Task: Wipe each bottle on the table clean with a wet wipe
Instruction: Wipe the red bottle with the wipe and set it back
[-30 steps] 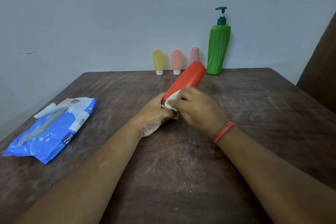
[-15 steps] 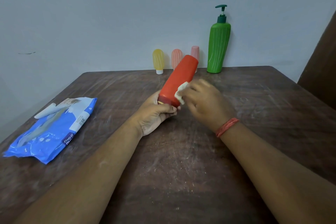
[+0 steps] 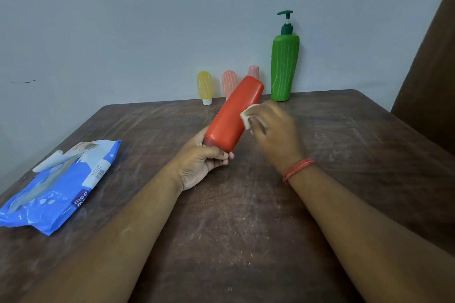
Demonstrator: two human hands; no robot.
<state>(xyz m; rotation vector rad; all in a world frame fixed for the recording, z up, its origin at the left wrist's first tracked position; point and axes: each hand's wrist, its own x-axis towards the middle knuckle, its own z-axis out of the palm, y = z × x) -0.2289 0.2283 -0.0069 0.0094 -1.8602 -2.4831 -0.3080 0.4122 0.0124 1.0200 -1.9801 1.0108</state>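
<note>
Wiping is underway on the red bottle [image 3: 234,115], tilted above the tabletop [image 3: 246,216]: the left hand [image 3: 204,162] grips its lower end, the right hand [image 3: 273,128] presses a wipe [image 3: 247,115] against its side. Judging by position, the green pump bottle [image 3: 284,66] and three small bottles at the back wait untouched.

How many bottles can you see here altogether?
5. A red bottle is held tilted over the table in the left hand. By the wall stand a yellow bottle, an orange-pink bottle, a pink bottle partly hidden, and a green pump bottle.
</note>
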